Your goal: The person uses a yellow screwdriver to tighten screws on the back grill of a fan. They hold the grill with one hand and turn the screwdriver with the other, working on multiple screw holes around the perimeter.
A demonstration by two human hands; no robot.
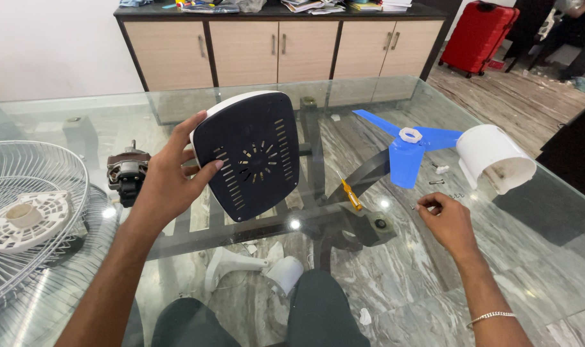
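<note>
A: The left hand [170, 177] grips the fan base [248, 154] by its left edge, thumb on the dark slotted underside, fingers curled behind the white rim. It holds it tilted up above the glass table [511, 257], underside toward the camera.

B: And the right hand [448, 218]?

A: It is down on the glass at the right, fingertips pinched together over a small screw; I can't tell whether it has actually got hold of it. More screws [456, 195] lie just beyond.

B: What might go wrong?

A: I'd judge a one-edge hold could let the base swing or slip onto the glass. The loose screws could also roll or scatter if brushed.

B: Arm pose?

A: The left forearm rises from lower left, wrist bent back. The right reaches forward, palm down, near the orange screwdriver [350, 193] and blue fan blade [405, 148].
</note>
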